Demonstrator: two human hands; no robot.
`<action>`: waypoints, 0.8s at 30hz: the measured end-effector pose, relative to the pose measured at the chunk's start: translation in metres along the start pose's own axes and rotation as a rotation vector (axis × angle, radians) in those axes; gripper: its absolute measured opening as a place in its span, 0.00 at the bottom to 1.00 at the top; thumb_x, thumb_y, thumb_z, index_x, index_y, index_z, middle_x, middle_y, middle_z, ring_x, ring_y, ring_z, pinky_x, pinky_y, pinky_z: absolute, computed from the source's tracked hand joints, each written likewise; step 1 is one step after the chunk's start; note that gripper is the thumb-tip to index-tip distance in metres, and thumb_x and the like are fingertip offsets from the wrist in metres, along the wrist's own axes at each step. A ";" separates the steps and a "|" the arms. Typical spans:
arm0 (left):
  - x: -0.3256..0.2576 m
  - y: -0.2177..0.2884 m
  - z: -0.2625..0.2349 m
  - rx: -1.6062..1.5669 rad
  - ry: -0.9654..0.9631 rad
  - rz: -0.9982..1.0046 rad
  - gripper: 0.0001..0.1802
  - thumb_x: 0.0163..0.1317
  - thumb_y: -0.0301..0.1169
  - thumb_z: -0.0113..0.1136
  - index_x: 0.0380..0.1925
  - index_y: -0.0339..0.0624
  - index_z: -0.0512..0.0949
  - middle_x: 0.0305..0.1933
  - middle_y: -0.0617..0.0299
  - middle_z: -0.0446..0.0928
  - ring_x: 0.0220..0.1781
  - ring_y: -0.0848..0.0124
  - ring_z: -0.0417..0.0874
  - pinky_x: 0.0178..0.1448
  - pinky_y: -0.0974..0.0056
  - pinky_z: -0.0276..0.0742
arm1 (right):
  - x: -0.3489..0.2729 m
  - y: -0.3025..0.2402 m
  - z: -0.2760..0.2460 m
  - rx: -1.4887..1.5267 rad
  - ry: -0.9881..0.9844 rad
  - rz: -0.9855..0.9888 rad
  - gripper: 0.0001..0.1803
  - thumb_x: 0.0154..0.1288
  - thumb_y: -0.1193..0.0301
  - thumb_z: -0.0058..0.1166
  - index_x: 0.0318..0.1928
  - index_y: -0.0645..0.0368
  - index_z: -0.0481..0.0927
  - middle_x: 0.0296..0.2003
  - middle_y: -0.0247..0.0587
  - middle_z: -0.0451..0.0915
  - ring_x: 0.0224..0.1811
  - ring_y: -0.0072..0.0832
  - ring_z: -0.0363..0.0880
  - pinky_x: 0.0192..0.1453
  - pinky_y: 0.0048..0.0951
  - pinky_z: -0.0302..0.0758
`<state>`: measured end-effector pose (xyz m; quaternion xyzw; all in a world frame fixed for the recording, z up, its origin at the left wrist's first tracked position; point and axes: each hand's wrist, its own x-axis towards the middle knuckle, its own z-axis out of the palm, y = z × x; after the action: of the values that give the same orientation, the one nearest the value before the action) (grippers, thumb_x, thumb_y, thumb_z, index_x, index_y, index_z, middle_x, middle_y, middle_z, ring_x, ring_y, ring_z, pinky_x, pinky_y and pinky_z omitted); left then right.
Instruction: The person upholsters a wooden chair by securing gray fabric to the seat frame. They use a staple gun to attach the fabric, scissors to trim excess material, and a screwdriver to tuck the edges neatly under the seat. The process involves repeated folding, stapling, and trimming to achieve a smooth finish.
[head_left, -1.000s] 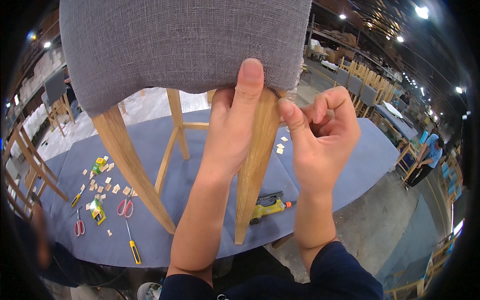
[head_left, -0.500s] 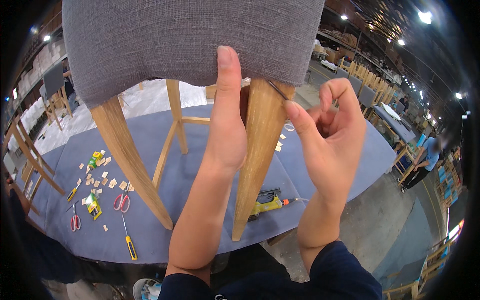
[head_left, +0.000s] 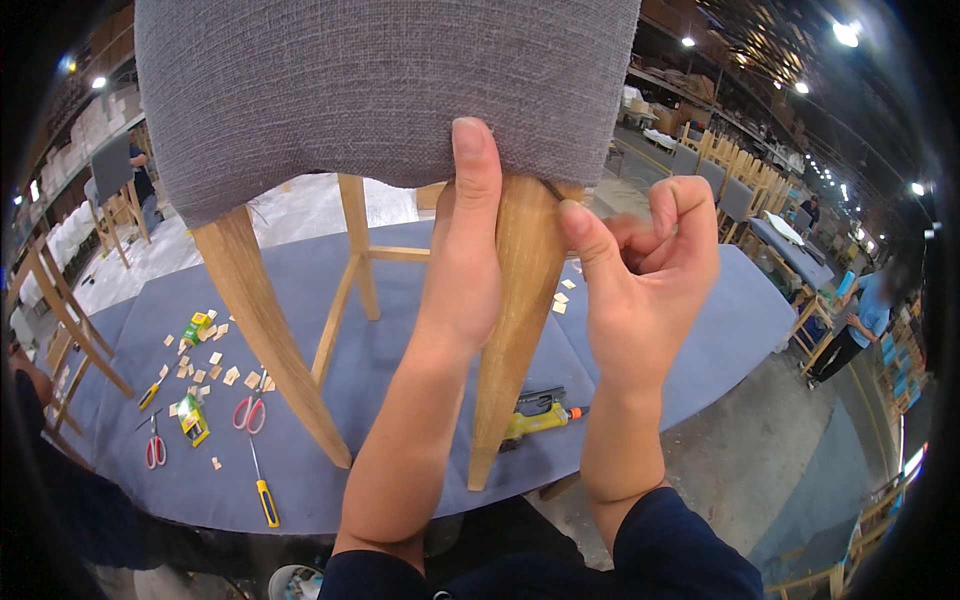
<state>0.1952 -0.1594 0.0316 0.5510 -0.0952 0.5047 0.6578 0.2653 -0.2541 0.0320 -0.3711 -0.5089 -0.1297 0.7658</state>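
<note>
A wooden chair with grey woven upholstery (head_left: 390, 90) stands in front of me, one leg (head_left: 525, 290) between my hands. My left hand (head_left: 465, 270) grips the chair at the top of this leg, its thumb pressed flat on the fabric near the lower edge. The fingers of that hand are mostly hidden. Beside the leg's right side, my right hand (head_left: 645, 270) is closed in a pinch on a thin dark strip (head_left: 552, 189). The strip's far end meets the line where fabric and wood join; its exact kind cannot be made out.
On the blue-grey covered table (head_left: 300, 500) lie small wood chips (head_left: 231, 376), red-handled scissors (head_left: 250, 413), a yellow-handled screwdriver (head_left: 266, 503) and small green-yellow packets (head_left: 192, 420). A yellow-green power tool (head_left: 535, 418) lies behind the leg. One person (head_left: 865, 315) stands at the far right.
The chair sits slightly lower in view. My right hand has come closer to the seam, and less of the dark strip shows. My left hand keeps its hold.
</note>
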 end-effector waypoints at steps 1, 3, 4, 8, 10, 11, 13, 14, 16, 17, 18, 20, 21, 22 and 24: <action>0.000 0.000 -0.001 0.000 -0.007 -0.005 0.48 0.77 0.74 0.29 0.51 0.37 0.79 0.39 0.55 0.84 0.39 0.68 0.86 0.44 0.61 0.83 | -0.001 0.000 0.002 -0.007 0.032 -0.023 0.25 0.65 0.83 0.72 0.39 0.53 0.63 0.24 0.19 0.65 0.24 0.04 0.65 0.27 0.11 0.64; 0.000 0.001 -0.004 0.001 -0.026 -0.019 0.49 0.77 0.74 0.28 0.51 0.36 0.79 0.39 0.54 0.84 0.39 0.67 0.86 0.44 0.61 0.84 | -0.003 0.003 0.002 -0.053 0.017 -0.059 0.25 0.67 0.80 0.72 0.41 0.52 0.62 0.23 0.19 0.66 0.23 0.05 0.64 0.27 0.12 0.60; -0.001 0.001 -0.004 -0.038 -0.026 -0.035 0.49 0.77 0.74 0.28 0.51 0.36 0.79 0.39 0.53 0.84 0.39 0.66 0.86 0.44 0.61 0.84 | -0.004 0.004 0.001 -0.078 0.013 -0.076 0.25 0.68 0.79 0.72 0.42 0.52 0.62 0.22 0.18 0.66 0.22 0.06 0.64 0.26 0.12 0.57; -0.002 0.000 -0.003 -0.106 -0.017 -0.092 0.50 0.77 0.74 0.28 0.51 0.34 0.79 0.39 0.51 0.84 0.37 0.63 0.87 0.42 0.61 0.85 | -0.004 -0.008 -0.012 -0.220 -0.088 0.084 0.23 0.70 0.79 0.69 0.44 0.52 0.63 0.22 0.17 0.65 0.23 0.04 0.61 0.26 0.12 0.55; -0.005 0.004 -0.002 -0.080 -0.008 -0.102 0.47 0.76 0.72 0.34 0.47 0.35 0.80 0.37 0.53 0.85 0.35 0.66 0.87 0.40 0.63 0.83 | -0.006 -0.008 -0.021 -0.217 -0.114 0.109 0.21 0.71 0.79 0.68 0.45 0.52 0.63 0.22 0.16 0.65 0.23 0.03 0.60 0.26 0.12 0.54; -0.007 0.005 -0.004 -0.057 -0.001 -0.111 0.44 0.76 0.71 0.41 0.44 0.36 0.81 0.35 0.56 0.85 0.34 0.70 0.85 0.39 0.65 0.81 | -0.008 -0.010 -0.023 -0.182 -0.089 0.119 0.21 0.71 0.79 0.68 0.45 0.52 0.63 0.22 0.16 0.66 0.23 0.03 0.60 0.26 0.12 0.54; -0.006 0.005 -0.001 0.017 0.033 -0.100 0.38 0.75 0.67 0.52 0.40 0.37 0.83 0.34 0.59 0.85 0.32 0.74 0.85 0.37 0.67 0.81 | -0.011 -0.010 -0.029 -0.120 -0.049 0.138 0.21 0.72 0.79 0.67 0.46 0.53 0.63 0.21 0.16 0.67 0.23 0.03 0.60 0.26 0.13 0.54; -0.005 0.007 0.003 0.073 0.059 -0.081 0.36 0.74 0.64 0.56 0.40 0.36 0.82 0.33 0.58 0.85 0.31 0.73 0.85 0.37 0.66 0.82 | -0.011 -0.007 -0.029 -0.077 -0.048 0.145 0.20 0.71 0.80 0.67 0.45 0.54 0.64 0.21 0.17 0.68 0.23 0.03 0.60 0.26 0.13 0.54; -0.004 0.008 0.010 0.114 0.105 -0.075 0.31 0.72 0.59 0.63 0.41 0.35 0.82 0.33 0.57 0.85 0.30 0.73 0.86 0.37 0.66 0.83 | -0.010 0.000 -0.030 -0.004 -0.048 0.164 0.20 0.69 0.82 0.67 0.43 0.56 0.65 0.20 0.20 0.69 0.23 0.04 0.62 0.26 0.14 0.53; -0.005 0.009 0.012 0.105 0.125 -0.085 0.30 0.71 0.56 0.66 0.41 0.35 0.81 0.33 0.57 0.85 0.30 0.73 0.86 0.37 0.66 0.83 | -0.009 -0.001 -0.029 0.005 -0.038 0.170 0.19 0.69 0.82 0.67 0.43 0.56 0.66 0.20 0.20 0.69 0.23 0.03 0.62 0.26 0.14 0.53; -0.005 0.010 0.013 0.095 0.148 -0.094 0.28 0.70 0.54 0.69 0.42 0.34 0.81 0.33 0.56 0.85 0.30 0.73 0.86 0.38 0.66 0.84 | -0.008 -0.002 -0.027 0.014 -0.032 0.176 0.19 0.69 0.81 0.67 0.44 0.56 0.66 0.20 0.20 0.69 0.23 0.03 0.62 0.26 0.14 0.53; -0.004 0.008 0.008 0.110 0.101 -0.106 0.30 0.69 0.55 0.70 0.44 0.34 0.80 0.33 0.56 0.85 0.31 0.73 0.86 0.38 0.66 0.84 | -0.008 -0.001 -0.028 0.010 -0.036 0.184 0.19 0.70 0.81 0.67 0.45 0.55 0.66 0.21 0.20 0.70 0.24 0.04 0.63 0.27 0.13 0.54; -0.004 0.008 0.006 0.122 0.084 -0.109 0.30 0.69 0.55 0.70 0.45 0.34 0.80 0.33 0.56 0.85 0.31 0.73 0.86 0.38 0.65 0.84 | -0.013 0.002 -0.027 0.005 -0.050 0.189 0.19 0.71 0.80 0.67 0.46 0.55 0.65 0.21 0.19 0.72 0.24 0.04 0.64 0.27 0.13 0.55; -0.005 0.008 0.005 0.122 0.087 -0.087 0.30 0.68 0.54 0.70 0.44 0.34 0.80 0.33 0.57 0.84 0.31 0.73 0.86 0.39 0.65 0.84 | -0.017 0.005 -0.027 0.000 -0.063 0.193 0.20 0.72 0.79 0.67 0.47 0.54 0.65 0.22 0.19 0.74 0.24 0.04 0.65 0.28 0.13 0.56; -0.006 0.008 0.007 0.113 0.087 -0.048 0.28 0.68 0.53 0.72 0.44 0.35 0.80 0.34 0.57 0.84 0.31 0.73 0.86 0.39 0.65 0.84 | -0.022 0.005 -0.030 0.010 -0.046 0.204 0.19 0.72 0.78 0.67 0.48 0.55 0.65 0.21 0.19 0.73 0.24 0.04 0.64 0.28 0.13 0.56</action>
<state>0.1893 -0.1691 0.0350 0.5670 -0.0247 0.5168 0.6409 0.2789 -0.2751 0.0047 -0.4203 -0.4865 -0.0398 0.7649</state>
